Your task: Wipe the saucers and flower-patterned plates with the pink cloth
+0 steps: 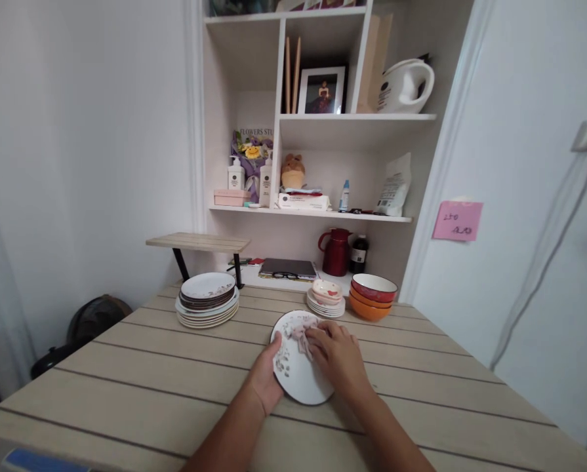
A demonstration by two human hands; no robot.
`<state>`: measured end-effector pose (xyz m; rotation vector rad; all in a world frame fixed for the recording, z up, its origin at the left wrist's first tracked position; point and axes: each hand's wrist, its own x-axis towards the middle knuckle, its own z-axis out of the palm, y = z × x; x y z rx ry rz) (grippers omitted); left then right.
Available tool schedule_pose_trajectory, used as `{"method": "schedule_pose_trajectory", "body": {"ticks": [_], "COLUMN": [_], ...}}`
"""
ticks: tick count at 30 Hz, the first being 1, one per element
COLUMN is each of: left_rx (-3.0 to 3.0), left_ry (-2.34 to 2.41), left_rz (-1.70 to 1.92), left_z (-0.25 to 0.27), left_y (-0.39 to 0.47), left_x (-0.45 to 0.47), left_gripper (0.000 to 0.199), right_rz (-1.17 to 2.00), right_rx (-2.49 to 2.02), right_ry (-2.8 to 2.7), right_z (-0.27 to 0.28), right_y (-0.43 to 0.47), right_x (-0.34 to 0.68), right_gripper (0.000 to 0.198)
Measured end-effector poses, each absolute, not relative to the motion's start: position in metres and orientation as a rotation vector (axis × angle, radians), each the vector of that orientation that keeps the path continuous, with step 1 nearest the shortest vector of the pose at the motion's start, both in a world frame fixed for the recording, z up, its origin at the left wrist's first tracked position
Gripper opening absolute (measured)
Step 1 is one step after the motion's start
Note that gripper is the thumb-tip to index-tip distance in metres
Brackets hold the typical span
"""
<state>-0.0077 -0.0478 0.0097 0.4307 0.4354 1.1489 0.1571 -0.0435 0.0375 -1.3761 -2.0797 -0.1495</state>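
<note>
A white plate [307, 383] with a dark rim and brown floral print is held tilted above the slatted table. My left hand [267, 372] grips its left edge, thumb on the upper face and the other fingers hidden beneath. Bunched against the plate's upper face is a pale pinkish cloth [303, 333]. My right hand [340, 354] is closed on this cloth with bent fingers, pressing it to the plate. Part of the cloth is covered by those fingers.
Stacked plates [207, 303] stand at the table's back left. Small dishes [326, 300] and stacked red and orange bowls [372, 298] are at the back right. Behind them are a laptop [288, 268], a red jug [336, 252] and white shelves [342, 214]. A small raised stand [198, 242] overhangs the left stack.
</note>
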Motion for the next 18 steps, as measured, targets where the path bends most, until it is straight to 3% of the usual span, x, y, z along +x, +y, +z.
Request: {"method": "schedule_pose_trajectory", "body": {"ticks": [10, 18], "left_rx": [0.426, 0.458], "left_ry": [0.398, 0.41], "left_rz": [1.207, 1.104], "left_z": [0.01, 0.012], "left_y": [-0.05, -0.053], "left_x": [-0.016, -0.009], "left_gripper": [0.056, 0.043], "right_rz": [0.16, -0.049], "right_rx": [-1.114, -1.03], "right_ry": [-2.322, -2.27], "right_z": [0.032, 0.036], "right_y": [-0.07, -0.065], "right_x": [0.142, 0.142], "right_gripper": [0.028, 0.03]}}
